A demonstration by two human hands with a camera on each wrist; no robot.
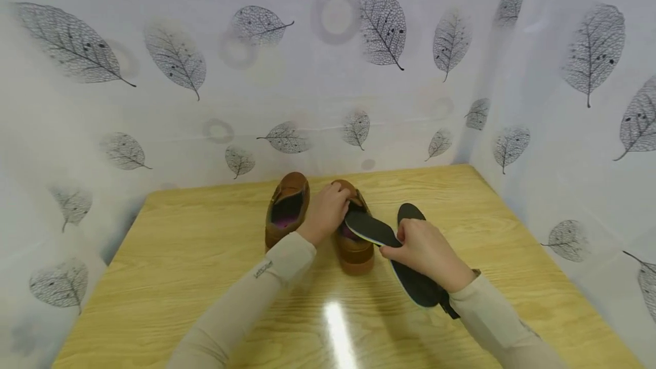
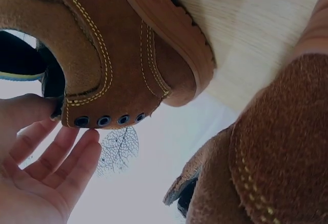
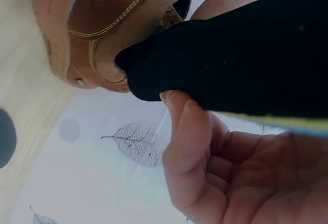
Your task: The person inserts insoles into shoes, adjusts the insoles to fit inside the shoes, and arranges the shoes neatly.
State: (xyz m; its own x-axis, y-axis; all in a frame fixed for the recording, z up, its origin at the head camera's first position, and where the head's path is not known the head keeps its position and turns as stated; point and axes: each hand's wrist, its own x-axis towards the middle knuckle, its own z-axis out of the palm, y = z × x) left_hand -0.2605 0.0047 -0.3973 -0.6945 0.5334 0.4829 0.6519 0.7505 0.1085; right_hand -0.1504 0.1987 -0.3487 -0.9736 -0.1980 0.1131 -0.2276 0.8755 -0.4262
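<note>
Two brown shoes with yellow stitching stand side by side; the left shoe [image 1: 288,209] shows a purple patch inside. My left hand [image 1: 326,212] grips the eyelet edge of the right shoe [image 1: 357,258], thumb inside and fingers outside below the eyelets [image 2: 103,120]. My right hand [image 1: 427,249] pinches a black insole [image 3: 241,60] with a yellow and blue edge along its side. The front end of the insole hangs over the right shoe's opening, tilted. Partly hidden behind my right hand, a second dark insole [image 1: 410,210] lies on the table.
The shoes stand near the back edge of a wood-grain table [image 1: 195,278]. White curtain [image 1: 318,84] with a leaf print hangs behind the table and along both sides. A bright reflection lies on the table's front middle.
</note>
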